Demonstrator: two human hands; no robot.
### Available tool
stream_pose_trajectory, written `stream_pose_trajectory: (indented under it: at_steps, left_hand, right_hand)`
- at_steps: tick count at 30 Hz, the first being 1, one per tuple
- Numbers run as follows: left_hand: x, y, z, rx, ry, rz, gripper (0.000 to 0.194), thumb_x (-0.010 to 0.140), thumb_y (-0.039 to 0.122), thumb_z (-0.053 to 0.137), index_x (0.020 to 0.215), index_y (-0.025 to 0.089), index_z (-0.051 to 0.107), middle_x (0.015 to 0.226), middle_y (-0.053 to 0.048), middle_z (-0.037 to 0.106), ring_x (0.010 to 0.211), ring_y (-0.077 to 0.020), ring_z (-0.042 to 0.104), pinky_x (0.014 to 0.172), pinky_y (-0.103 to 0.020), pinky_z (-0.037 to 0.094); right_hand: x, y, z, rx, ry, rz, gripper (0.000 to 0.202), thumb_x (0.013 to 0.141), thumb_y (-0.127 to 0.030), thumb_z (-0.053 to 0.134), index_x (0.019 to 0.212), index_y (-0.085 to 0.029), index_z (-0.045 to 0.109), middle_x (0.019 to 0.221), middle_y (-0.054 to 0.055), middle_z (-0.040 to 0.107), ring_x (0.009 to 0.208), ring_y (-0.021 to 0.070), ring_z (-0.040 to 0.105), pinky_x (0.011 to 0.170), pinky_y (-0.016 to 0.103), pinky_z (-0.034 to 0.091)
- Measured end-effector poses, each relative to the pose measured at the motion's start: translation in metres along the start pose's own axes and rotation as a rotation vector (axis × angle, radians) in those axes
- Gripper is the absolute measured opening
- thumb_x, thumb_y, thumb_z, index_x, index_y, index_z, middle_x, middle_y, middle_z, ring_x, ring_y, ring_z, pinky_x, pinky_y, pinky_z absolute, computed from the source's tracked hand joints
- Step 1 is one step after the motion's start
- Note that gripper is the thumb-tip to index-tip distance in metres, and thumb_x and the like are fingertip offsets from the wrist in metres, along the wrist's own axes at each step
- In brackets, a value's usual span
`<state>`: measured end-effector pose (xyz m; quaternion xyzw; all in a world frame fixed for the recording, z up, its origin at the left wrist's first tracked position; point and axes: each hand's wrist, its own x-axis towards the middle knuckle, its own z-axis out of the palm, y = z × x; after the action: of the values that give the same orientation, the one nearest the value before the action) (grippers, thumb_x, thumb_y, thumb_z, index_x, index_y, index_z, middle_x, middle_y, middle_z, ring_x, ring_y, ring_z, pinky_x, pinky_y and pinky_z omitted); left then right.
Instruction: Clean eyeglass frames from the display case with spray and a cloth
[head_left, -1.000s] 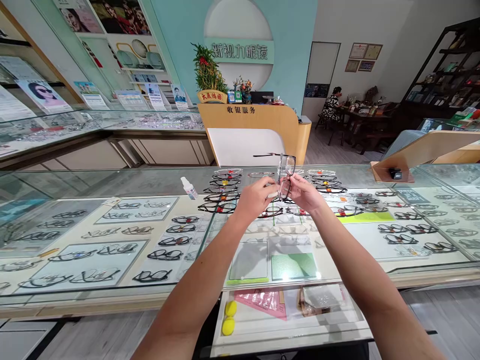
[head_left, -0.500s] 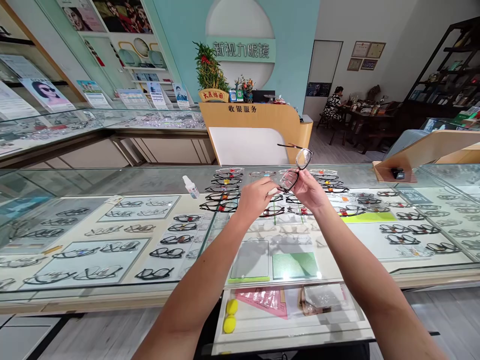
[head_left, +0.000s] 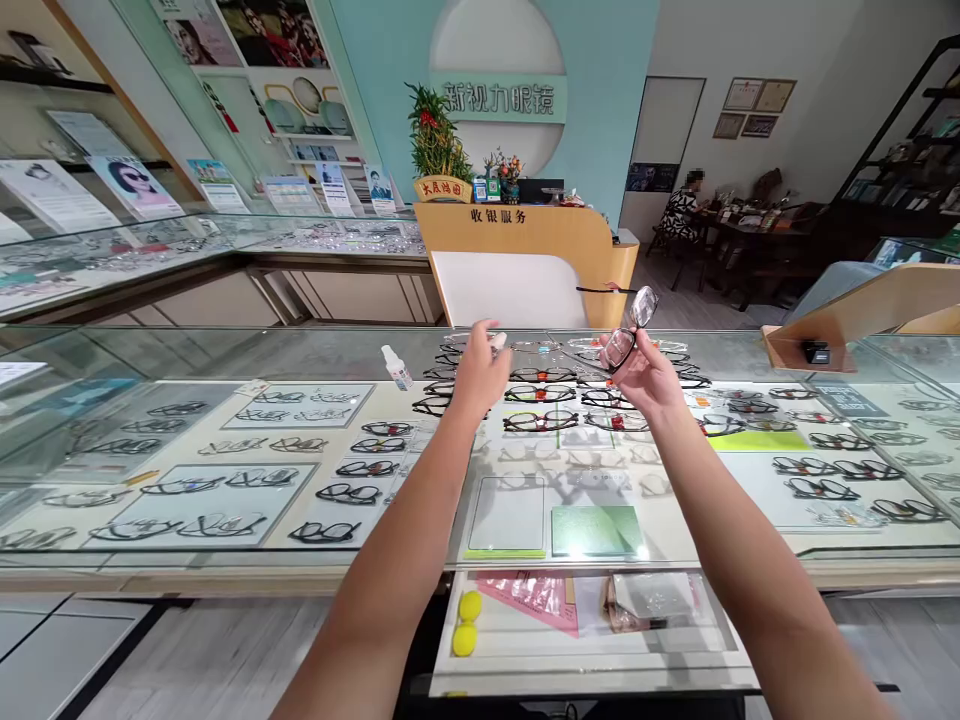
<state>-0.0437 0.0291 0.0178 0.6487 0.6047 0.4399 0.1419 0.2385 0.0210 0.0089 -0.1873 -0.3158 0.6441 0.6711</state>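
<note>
**While your right hand [head_left: 649,378] holds up the dark-rimmed glasses [head_left: 634,328], your left hand [head_left: 478,375] hangs apart from them**

As you look down over the glass tabletop [head_left: 322,345], the glasses are in the air above its far part, to the right of centre. The fingers of your right hand are closed in a pinch on the rim. The frame is tilted, one lens higher than the other, and a dark temple points out to the left.

Your left hand is raised well to the left of the glasses, its fingers partly curled. A small white thing [head_left: 498,342] shows at them, but it is too small to identify, and I cannot tell whether you are gripping it.

Just left of that hand you have a white spray bottle [head_left: 397,368]. Between and below your hands are rows of spectacle frames [head_left: 540,394], mostly dark, some with red tags. Nearer to you lie a green card [head_left: 598,530] and, just beside it, a pale panel [head_left: 508,512] with a lime edge.

Below the tabletop's front edge, a pulled-out drawer [head_left: 600,664] holds two yellow round things [head_left: 466,622], a pink sheet [head_left: 525,598] and clear plastic packets [head_left: 654,594]. At the back right, a person [head_left: 677,214] is seated.
</note>
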Motion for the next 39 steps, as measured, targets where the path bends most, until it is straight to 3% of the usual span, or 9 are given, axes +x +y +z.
stream_pose_trajectory:
  at_steps: [3,7,10,13,15,19,24,34,39]
  left_hand:
    - [0.013,-0.020,-0.008,0.116,-0.036,-0.264,0.048,0.103,0.017,0.049,0.151,0.018,0.050,0.139,-0.021,0.069,0.120,-0.0354,0.073,0.103,-0.048,0.057]
    - [0.018,-0.035,-0.010,0.284,-0.058,-0.370,0.056,0.097,0.022,0.066,0.151,0.018,0.050,0.142,-0.025,0.066,0.130,-0.0425,0.069,0.108,-0.055,0.056]
    - [0.018,-0.039,-0.010,0.323,0.130,-0.349,0.057,0.093,0.030,0.074,0.146,0.019,0.056,0.157,-0.026,0.053,0.148,-0.0453,0.056,0.120,-0.059,0.050]
    - [0.022,-0.045,-0.013,0.332,0.425,-0.328,0.058,0.093,0.031,0.074,0.148,0.019,0.058,0.177,-0.026,0.028,0.168,-0.0467,0.028,0.132,-0.062,0.035]
    - [0.027,-0.055,-0.017,0.297,0.519,-0.381,0.065,0.092,0.031,0.074,0.153,0.018,0.055,0.184,-0.026,0.010,0.173,-0.0486,0.012,0.135,-0.065,0.027]
    - [0.036,-0.079,-0.020,0.214,0.432,-0.592,0.086,0.087,0.039,0.078,0.164,0.015,0.046,0.187,-0.028,-0.002,0.173,-0.0535,-0.001,0.135,-0.070,0.020]
    - [0.040,-0.095,-0.018,0.199,0.318,-0.711,0.091,0.082,0.042,0.079,0.163,0.013,0.049,0.186,-0.027,0.013,0.174,-0.0512,0.004,0.137,-0.067,0.017]
    - [0.029,-0.075,-0.023,0.306,0.460,-0.565,0.083,0.091,0.038,0.070,0.165,0.011,0.046,0.175,-0.030,0.035,0.170,-0.0481,0.021,0.135,-0.067,0.023]
    - [0.021,-0.046,-0.029,0.263,0.624,-0.207,0.069,0.102,0.028,0.054,0.169,0.017,0.041,0.176,-0.025,0.030,0.170,-0.0377,0.027,0.136,-0.055,0.028]
  right_hand:
    - [-0.001,0.000,0.000,0.000,-0.019,0.005,0.011,0.094,-0.032,0.086,0.091,-0.030,0.075,0.099,-0.001,0.087,0.102,0.0191,0.084,0.092,0.034,0.069]
    - [-0.003,0.002,0.000,-0.023,-0.035,0.017,0.012,0.093,-0.035,0.086,0.092,-0.031,0.075,0.099,-0.003,0.087,0.104,0.0185,0.084,0.093,0.033,0.069]
    - [-0.003,0.002,-0.001,-0.034,-0.029,0.028,0.012,0.093,-0.037,0.086,0.093,-0.031,0.075,0.100,-0.003,0.087,0.106,0.0193,0.084,0.098,0.035,0.069]
    - [-0.005,-0.002,-0.002,-0.026,-0.023,0.035,0.011,0.094,-0.038,0.085,0.093,-0.032,0.076,0.103,-0.004,0.088,0.109,0.0205,0.084,0.104,0.040,0.068]
    - [-0.007,-0.006,-0.002,-0.025,-0.024,0.034,0.010,0.094,-0.039,0.084,0.093,-0.033,0.076,0.108,-0.004,0.088,0.114,0.0212,0.083,0.108,0.043,0.067]
    - [-0.011,-0.011,-0.002,-0.061,-0.041,0.010,0.014,0.093,-0.044,0.085,0.091,-0.034,0.076,0.117,-0.005,0.087,0.122,0.0218,0.080,0.110,0.044,0.065]
    - [-0.010,-0.011,-0.001,-0.099,-0.045,-0.012,0.016,0.092,-0.046,0.086,0.090,-0.034,0.075,0.112,-0.005,0.087,0.121,0.0233,0.080,0.111,0.047,0.063]
    - [-0.012,-0.003,0.004,-0.095,-0.123,-0.012,0.024,0.082,-0.045,0.095,0.091,-0.032,0.076,0.108,-0.005,0.087,0.108,0.0207,0.082,0.095,0.037,0.068]
    - [-0.013,0.000,0.008,-0.169,-0.112,-0.022,0.029,0.080,-0.048,0.095,0.093,-0.031,0.075,0.110,-0.001,0.086,0.105,0.0238,0.081,0.099,0.042,0.068]
